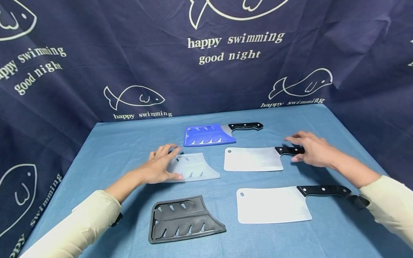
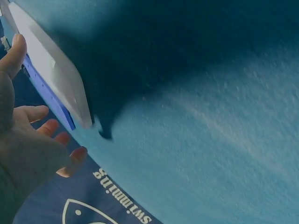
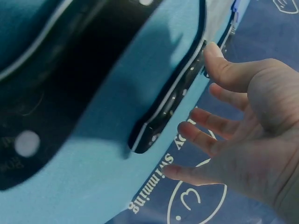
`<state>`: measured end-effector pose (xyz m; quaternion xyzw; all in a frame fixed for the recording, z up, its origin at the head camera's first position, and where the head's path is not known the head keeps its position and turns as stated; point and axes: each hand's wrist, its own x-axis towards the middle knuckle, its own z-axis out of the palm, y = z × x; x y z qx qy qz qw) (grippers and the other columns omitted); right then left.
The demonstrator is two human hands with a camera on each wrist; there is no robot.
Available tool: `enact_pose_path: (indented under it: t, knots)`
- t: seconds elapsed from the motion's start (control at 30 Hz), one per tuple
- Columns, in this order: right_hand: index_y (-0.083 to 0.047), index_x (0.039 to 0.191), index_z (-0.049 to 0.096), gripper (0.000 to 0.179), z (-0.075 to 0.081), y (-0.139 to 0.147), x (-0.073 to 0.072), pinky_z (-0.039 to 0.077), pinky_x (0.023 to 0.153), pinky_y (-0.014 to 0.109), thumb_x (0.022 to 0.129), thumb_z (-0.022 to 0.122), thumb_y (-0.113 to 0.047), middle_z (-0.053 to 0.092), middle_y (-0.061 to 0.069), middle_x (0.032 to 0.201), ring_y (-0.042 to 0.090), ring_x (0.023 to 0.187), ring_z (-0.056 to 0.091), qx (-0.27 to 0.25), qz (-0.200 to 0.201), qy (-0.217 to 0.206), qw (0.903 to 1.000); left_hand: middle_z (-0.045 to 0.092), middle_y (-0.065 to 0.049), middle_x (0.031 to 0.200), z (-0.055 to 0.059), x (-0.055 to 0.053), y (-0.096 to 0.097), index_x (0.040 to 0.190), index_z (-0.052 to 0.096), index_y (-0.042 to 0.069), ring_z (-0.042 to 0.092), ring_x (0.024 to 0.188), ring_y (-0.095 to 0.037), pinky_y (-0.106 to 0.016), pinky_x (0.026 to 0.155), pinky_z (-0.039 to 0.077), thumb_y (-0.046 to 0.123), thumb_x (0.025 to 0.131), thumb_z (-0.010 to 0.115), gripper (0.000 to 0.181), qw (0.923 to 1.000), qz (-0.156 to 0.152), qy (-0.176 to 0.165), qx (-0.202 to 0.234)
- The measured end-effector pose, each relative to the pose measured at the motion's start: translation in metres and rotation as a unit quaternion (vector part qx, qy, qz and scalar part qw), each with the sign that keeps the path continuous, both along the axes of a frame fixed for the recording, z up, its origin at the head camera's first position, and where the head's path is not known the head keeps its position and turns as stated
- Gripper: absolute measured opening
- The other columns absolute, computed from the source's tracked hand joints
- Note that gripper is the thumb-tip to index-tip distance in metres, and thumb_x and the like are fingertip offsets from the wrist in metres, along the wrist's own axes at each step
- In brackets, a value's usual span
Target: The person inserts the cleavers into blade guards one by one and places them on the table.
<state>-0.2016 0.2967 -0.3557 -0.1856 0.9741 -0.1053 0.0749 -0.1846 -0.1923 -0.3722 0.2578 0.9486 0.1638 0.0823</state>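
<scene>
My left hand [image 1: 157,165] is spread over the left end of a translucent white blade guard [image 1: 197,165], thumb at the near edge and fingers at the far edge. In the left wrist view the fingers look loosely bent beside the white guard [image 2: 53,65], not closed round it; contact is hard to tell. Over the black handle of the middle cleaver [image 1: 253,159] hovers my right hand [image 1: 311,148], its thumb and fingers apart. The right wrist view shows that handle [image 3: 172,99] lying beyond the spread fingers, which do not wrap it.
Behind lies another cleaver [image 1: 246,125] with its blade in a blue guard [image 1: 208,136]. Nearer are a black blade guard [image 1: 185,219] at left and a bare cleaver [image 1: 272,206] at right, its handle under my right forearm. A blue cloth [image 1: 129,136] covers the table; a printed curtain [image 1: 145,57] hangs behind.
</scene>
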Motion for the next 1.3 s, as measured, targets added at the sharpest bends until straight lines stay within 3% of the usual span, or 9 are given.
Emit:
enact_pose_path:
  t: [0.53, 0.7, 0.9, 1.13, 1.3]
  knots:
    - [-0.008, 0.140, 0.050, 0.069, -0.015, 0.001, 0.002, 0.039, 0.077, 0.066, 0.079, 0.079, -0.022, 0.049, 0.022, 0.127, 0.043, 0.115, 0.046, 0.013, 0.019, 0.014, 0.9996, 0.026, -0.012, 0.152, -0.009, 0.002, 0.013, 0.153, 0.026, 0.012, 0.025, 0.135, -0.032, -0.052, 0.096, 0.029, 0.058, 0.069, 0.078, 0.109, 0.9996, -0.007, -0.018, -0.020]
    - [-0.007, 0.137, 0.054, 0.060, -0.020, 0.001, 0.005, 0.042, 0.076, 0.061, 0.082, 0.076, -0.017, 0.053, 0.020, 0.121, 0.039, 0.110, 0.050, -0.005, 0.029, 0.033, 0.9990, 0.028, -0.010, 0.149, -0.009, 0.002, 0.016, 0.152, 0.028, 0.012, 0.029, 0.131, -0.030, -0.050, 0.094, 0.028, 0.058, 0.065, 0.080, 0.111, 0.9990, -0.004, -0.021, -0.039]
    - [-0.005, 0.130, 0.060, 0.049, -0.025, 0.003, 0.004, 0.045, 0.067, 0.050, 0.083, 0.073, -0.009, 0.058, 0.017, 0.110, 0.034, 0.097, 0.055, -0.027, 0.047, 0.080, 0.9954, 0.030, -0.012, 0.145, -0.005, -0.001, 0.021, 0.152, 0.028, 0.010, 0.031, 0.125, -0.030, -0.055, 0.093, 0.026, 0.056, 0.062, 0.083, 0.115, 0.9977, 0.001, -0.042, -0.054]
    - [-0.006, 0.122, 0.067, 0.042, -0.032, 0.005, 0.002, 0.039, 0.057, 0.033, 0.081, 0.072, -0.001, 0.060, 0.010, 0.097, 0.026, 0.083, 0.053, -0.038, 0.046, 0.118, 0.9912, 0.031, -0.011, 0.142, -0.001, -0.002, 0.025, 0.151, 0.030, 0.011, 0.031, 0.123, -0.030, -0.056, 0.091, 0.027, 0.054, 0.062, 0.084, 0.112, 0.9961, 0.008, -0.060, -0.065]
    - [-0.006, 0.120, 0.068, 0.042, -0.034, 0.005, 0.000, 0.034, 0.051, 0.028, 0.079, 0.072, 0.001, 0.060, 0.009, 0.095, 0.024, 0.080, 0.051, -0.047, 0.047, 0.132, 0.9890, 0.032, -0.011, 0.140, -0.002, -0.003, 0.025, 0.149, 0.033, 0.013, 0.032, 0.120, -0.029, -0.056, 0.090, 0.027, 0.052, 0.063, 0.084, 0.108, 0.9963, 0.008, -0.060, -0.062]
